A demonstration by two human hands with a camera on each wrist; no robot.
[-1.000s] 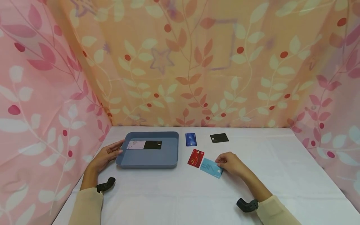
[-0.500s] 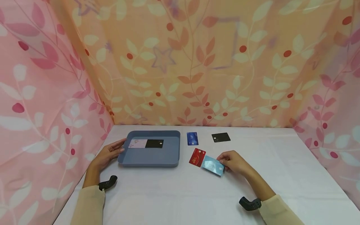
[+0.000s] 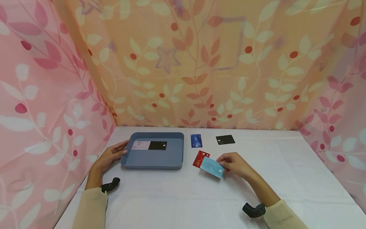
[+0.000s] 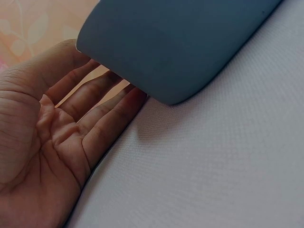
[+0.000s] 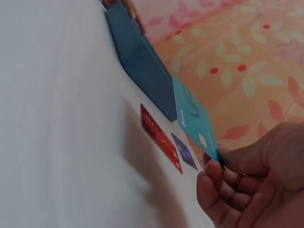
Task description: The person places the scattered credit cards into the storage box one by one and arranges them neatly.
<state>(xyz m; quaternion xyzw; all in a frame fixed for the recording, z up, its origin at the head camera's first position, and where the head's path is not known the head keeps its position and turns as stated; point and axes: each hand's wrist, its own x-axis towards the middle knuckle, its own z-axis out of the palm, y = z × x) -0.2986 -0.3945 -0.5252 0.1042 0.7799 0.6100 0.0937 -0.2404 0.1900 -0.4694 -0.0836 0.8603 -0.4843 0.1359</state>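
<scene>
- Your left hand [image 3: 111,157]: fingers loosely extended, touching the blue-grey tray [image 3: 154,161].
- Floral card [image 3: 140,145], dark chip card [image 3: 157,145]: inside it.
- Blue VIP card [image 3: 196,141]; red VIP card [image 3: 200,157], nearer you.
- Light-blue chip card [image 3: 212,167]: raised above the table [image 3: 160,200], pinched in your right hand [image 3: 235,164].
- Black card [image 3: 225,140]: farther back.

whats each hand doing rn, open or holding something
Left hand: open, fingers touching the left side of the blue-grey tray.
Right hand: closed, pinching the light-blue chip card.
</scene>
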